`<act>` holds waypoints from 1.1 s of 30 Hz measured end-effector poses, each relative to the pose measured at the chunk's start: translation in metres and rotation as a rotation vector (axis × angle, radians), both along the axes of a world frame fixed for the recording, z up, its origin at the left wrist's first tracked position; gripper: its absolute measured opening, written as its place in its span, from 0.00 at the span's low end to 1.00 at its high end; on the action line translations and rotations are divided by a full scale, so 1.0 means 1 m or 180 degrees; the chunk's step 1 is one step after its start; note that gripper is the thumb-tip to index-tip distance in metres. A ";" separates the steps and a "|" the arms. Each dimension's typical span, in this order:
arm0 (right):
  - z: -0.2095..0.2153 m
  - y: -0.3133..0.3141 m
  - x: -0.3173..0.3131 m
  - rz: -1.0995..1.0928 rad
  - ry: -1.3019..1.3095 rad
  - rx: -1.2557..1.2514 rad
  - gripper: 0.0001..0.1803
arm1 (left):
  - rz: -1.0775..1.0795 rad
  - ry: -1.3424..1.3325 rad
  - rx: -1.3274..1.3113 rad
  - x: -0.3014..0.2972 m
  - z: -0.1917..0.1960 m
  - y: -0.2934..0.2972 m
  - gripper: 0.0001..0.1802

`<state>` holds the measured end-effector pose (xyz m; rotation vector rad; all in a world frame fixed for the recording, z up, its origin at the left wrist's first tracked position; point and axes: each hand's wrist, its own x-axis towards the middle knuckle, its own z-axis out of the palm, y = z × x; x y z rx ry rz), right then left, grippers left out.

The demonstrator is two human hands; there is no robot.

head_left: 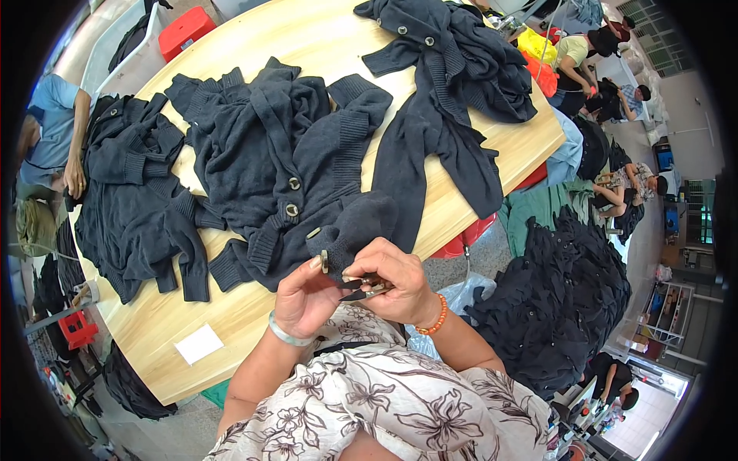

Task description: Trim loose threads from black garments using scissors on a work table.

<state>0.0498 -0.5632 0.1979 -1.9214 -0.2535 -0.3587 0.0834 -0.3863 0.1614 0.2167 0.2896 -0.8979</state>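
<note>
A dark knitted cardigan with large buttons lies spread on the table before me, its near edge lifted toward my body. My left hand pinches that edge beside a button seen almost edge-on. In my right hand is a pair of small thread snips, their dark blades pointing left toward my left fingers. My right fingertips are close to the knit, but I cannot tell whether they also grip it.
More dark cardigans lie at the table's left and far right. A white paper rests near the table's left edge. Dark garments are heaped at right. A person in blue stands at left; others work behind. A red stool is beyond.
</note>
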 end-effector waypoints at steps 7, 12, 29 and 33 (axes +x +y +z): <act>0.022 -0.021 -0.002 -0.0033 0.0414 -0.0754 0.25 | 0.0046 -0.0058 0.0144 0.004 0.007 -0.003 0.18; 0.017 -0.019 0.002 -0.0025 -0.0030 -0.1169 0.23 | -0.0003 0.0024 0.0202 0.004 0.006 -0.004 0.20; 0.016 -0.015 0.009 0.0046 -0.0362 -0.1519 0.20 | -0.0030 0.0128 0.0185 0.003 0.000 -0.002 0.15; 0.014 -0.014 0.009 0.0008 -0.0490 -0.1678 0.20 | -0.0010 0.0174 0.0096 0.003 -0.002 -0.002 0.14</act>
